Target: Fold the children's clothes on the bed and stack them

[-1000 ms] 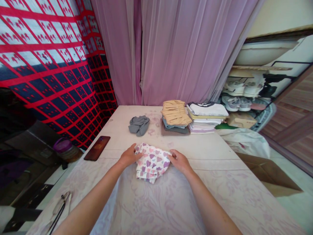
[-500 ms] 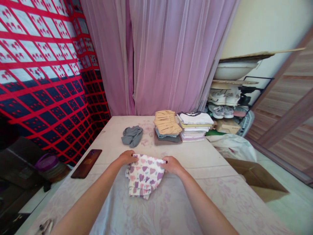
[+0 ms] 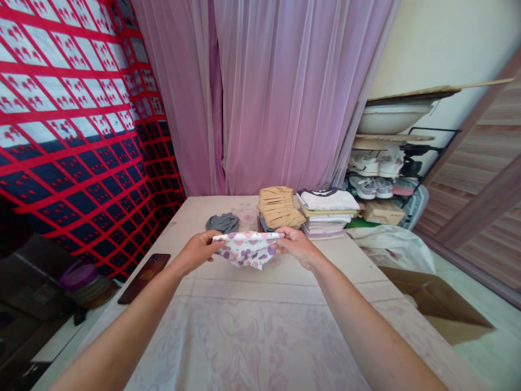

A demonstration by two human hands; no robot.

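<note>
A pair of small white shorts [image 3: 247, 252] with purple and pink hearts is stretched between my hands, lifted over the table. My left hand [image 3: 199, 252] pinches one end of the top edge. At the other end, my right hand [image 3: 296, 247] grips it the same way. Just behind lies a crumpled grey cloth [image 3: 222, 222], partly hidden by the shorts. A folded tan pleated garment [image 3: 280, 206] tops a pile behind my right hand; the lower layers are mostly covered from view.
To the right of the tan garment stands a stack of folded white clothes [image 3: 328, 209]. A phone [image 3: 145, 277] lies near the left edge of the table [image 3: 260, 336]. Beyond the right edge are an open cardboard box [image 3: 439, 298] and a shoe rack [image 3: 370, 187].
Both hands have raised the heart-print shorts and carried them away from me, closer to the grey cloth. The top edge is now pulled straight and the lower part hangs foreshortened.
</note>
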